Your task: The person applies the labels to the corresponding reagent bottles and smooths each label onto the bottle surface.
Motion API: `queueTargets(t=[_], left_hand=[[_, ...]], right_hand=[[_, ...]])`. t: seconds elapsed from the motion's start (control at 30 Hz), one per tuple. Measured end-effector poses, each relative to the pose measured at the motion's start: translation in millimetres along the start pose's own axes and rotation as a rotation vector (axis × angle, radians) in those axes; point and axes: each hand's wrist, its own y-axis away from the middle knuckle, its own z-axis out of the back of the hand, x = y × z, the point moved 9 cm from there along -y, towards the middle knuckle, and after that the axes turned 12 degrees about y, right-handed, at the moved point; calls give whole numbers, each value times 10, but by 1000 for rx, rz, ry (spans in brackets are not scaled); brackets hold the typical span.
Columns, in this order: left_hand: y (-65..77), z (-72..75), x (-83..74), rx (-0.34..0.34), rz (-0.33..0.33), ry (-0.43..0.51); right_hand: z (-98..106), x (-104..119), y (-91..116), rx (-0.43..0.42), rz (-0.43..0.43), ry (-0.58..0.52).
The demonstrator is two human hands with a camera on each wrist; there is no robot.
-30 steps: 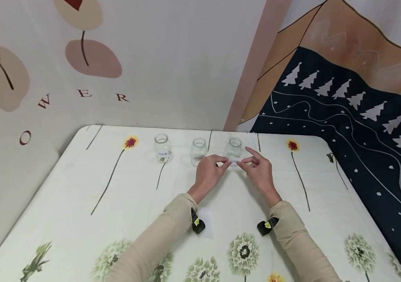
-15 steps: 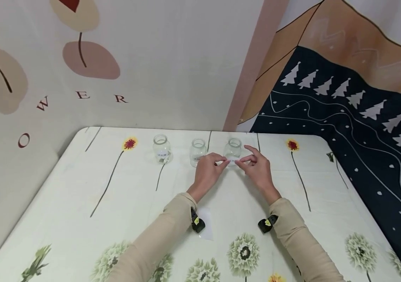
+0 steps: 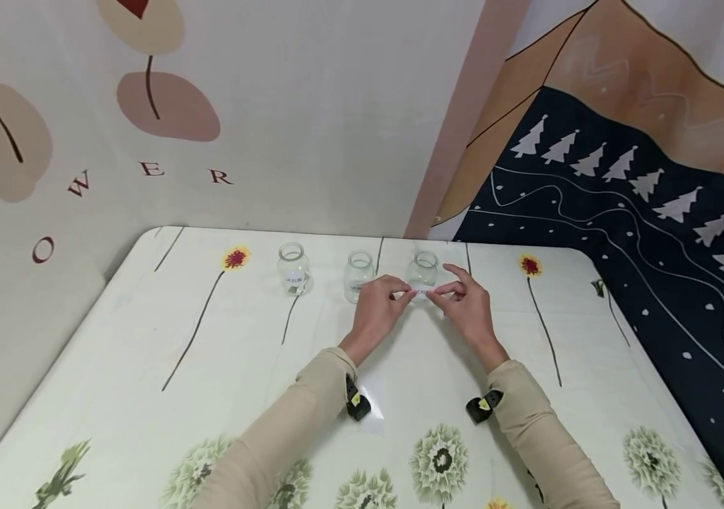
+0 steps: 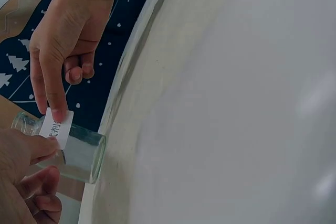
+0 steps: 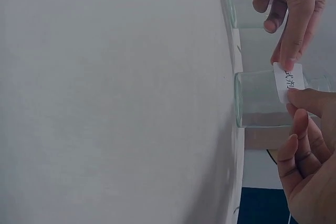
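A small white label (image 3: 422, 290) with dark printed characters is stretched between my two hands. My left hand (image 3: 377, 311) pinches its left end between thumb and finger. At the other end, my right hand (image 3: 470, 317) does the same, its index finger lifted away in the head view. Right behind the label stands a clear glass jar (image 3: 424, 266) without a lid. Both wrist views show the label (image 5: 289, 75) over the jar's side (image 4: 84, 156); whether its whole back touches the glass I cannot tell.
To the left stand two more open glass jars, a middle one (image 3: 358, 267) and a far-left one (image 3: 293, 265), each bearing a label. A pale sheet (image 3: 372, 413) lies near my left wrist on the flower-print tablecloth (image 3: 241, 396). Patterned cloth hangs behind the table.
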Motion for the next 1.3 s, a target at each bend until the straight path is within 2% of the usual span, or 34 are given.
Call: queueTargets(t=[0.97, 1.3], left_hand=[[-15, 4, 17, -17, 26, -16], [-20, -5, 31, -34, 59, -20]], right_hand=[[-18, -20, -25, -1, 14, -20], [-6, -26, -25, -14, 5, -14]])
